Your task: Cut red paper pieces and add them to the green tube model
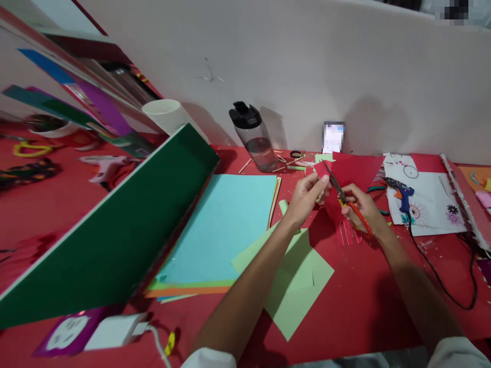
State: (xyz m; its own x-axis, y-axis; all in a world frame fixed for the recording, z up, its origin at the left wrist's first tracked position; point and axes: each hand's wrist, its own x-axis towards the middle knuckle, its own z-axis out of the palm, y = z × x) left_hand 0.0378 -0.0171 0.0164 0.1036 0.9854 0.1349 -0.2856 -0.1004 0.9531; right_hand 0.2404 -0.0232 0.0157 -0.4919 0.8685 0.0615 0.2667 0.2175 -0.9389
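Red paper (321, 171) is pinched in my left hand (307, 197); my right hand (362, 207) grips the scissors (341, 191), blades apart. I'd keep the paper taut, cutting slowly.

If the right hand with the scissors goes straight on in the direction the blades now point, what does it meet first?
Most likely the red paper pinched by the left hand. The right hand aims the scissors up and left, and the blade tips already lie against that sheet. Depth beyond is unclear.
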